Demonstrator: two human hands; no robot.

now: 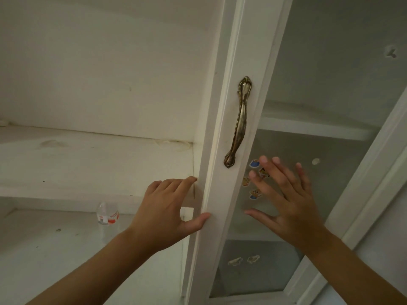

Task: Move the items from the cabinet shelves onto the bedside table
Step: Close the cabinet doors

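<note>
A white cabinet stands in front of me with its left side exposed. A clear plastic water bottle with a red and white label stands on the lower shelf. My left hand grips the edge of the white door frame, fingers behind it and thumb on its front. My right hand is spread flat, fingers apart, on or just above the glass pane of the door, below the brass handle. It holds nothing.
The upper shelf shows only stains and marks. Small cartoon stickers sit on the glass near my right fingers. Another white frame runs along the right of the pane.
</note>
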